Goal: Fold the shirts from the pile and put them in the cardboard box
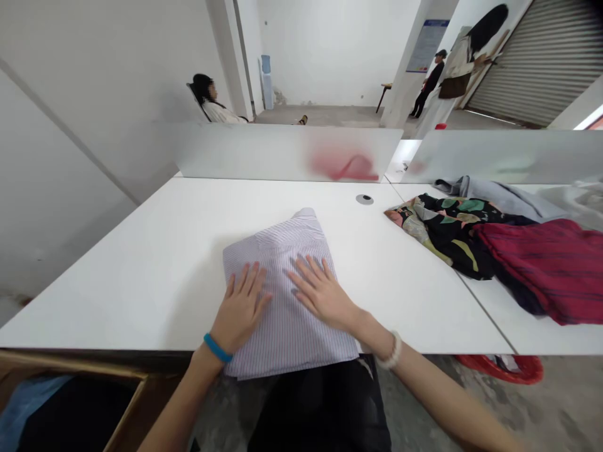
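A striped shirt (282, 326), pale with thin dark lines, lies folded on the white table (141, 270), its lower edge hanging slightly over the front. My left hand (242, 307) rests flat on its left part, fingers spread, a blue band round the wrist. On the right part lies my right hand (323, 292), also flat with fingers apart, a pale bracelet at the wrist. Neither hand grips the cloth. The shirt's far end narrows to a rounded tip beyond my fingers.
Right of the shirt lie a black floral garment (433, 232), a dark red striped one (551, 263) and a grey one (509, 198). A frosted divider (245, 150) borders the table's back. Below stand a cardboard box (136, 389) with clothes and a red basket (527, 373). Several people are beyond.
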A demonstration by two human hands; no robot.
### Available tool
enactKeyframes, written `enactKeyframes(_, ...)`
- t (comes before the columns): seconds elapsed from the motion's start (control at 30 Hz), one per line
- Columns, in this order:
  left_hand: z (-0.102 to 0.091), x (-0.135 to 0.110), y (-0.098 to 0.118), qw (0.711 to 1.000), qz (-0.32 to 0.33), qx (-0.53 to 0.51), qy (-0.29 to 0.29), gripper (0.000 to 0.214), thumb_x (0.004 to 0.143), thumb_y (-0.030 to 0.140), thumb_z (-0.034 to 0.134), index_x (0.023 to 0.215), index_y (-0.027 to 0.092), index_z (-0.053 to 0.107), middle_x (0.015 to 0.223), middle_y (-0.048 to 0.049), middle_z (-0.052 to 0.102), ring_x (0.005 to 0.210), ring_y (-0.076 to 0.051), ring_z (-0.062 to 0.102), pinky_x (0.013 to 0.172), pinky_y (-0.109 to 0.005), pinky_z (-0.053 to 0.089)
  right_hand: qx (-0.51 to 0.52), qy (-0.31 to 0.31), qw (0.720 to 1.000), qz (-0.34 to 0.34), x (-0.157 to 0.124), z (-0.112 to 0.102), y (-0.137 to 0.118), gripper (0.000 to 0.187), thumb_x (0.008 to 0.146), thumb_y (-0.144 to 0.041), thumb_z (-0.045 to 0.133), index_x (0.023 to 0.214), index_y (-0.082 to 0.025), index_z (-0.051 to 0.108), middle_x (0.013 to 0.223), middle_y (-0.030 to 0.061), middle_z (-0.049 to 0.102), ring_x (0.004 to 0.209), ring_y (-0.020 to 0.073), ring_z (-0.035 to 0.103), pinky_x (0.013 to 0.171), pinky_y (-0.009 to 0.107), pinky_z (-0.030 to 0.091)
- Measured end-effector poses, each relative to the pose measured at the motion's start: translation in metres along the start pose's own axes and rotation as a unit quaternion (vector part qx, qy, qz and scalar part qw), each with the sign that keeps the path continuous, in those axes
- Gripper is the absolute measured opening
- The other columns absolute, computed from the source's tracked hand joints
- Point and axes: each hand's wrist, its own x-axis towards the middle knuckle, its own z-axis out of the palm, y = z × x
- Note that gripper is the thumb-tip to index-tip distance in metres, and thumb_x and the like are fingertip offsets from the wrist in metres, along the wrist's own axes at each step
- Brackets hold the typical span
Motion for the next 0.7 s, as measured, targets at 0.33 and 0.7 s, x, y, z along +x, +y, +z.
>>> enactKeyframes(0.33,0.011,-0.051,-0.031,0.990,-0.139,0.008,0.000,0.066,0.092,0.052,0.020,0.144,0.012,0.030,0.144,-0.0147,0.042,0.135,-0.032,0.033,0.109,-0.056,0.024,0.028,0.064,0.977,0.200,-0.108,0.002,-0.001,0.046,0.097,-0.039,0.035,0.136,-0.016,0.045,0.144,0.0133,0.041,0.137,0.0270,0.031,0.105,0.049,0.037)
enactKeyframes(0.7,0.000,0.079,-0.087,0.973,-0.172,-0.048,-0.148,0.098,0.076,0.071,0.034,0.137,-0.006,0.031,0.146,-0.0268,0.033,0.138,-0.039,0.021,0.111,-0.056,0.015,0.120,0.096,0.912,0.379,-0.106,-0.004,-0.058,0.038,0.092,-0.056,0.036,0.088,-0.022,0.051,0.082,0.0085,0.060,0.078,0.0273,0.057,0.067,0.040,0.044)
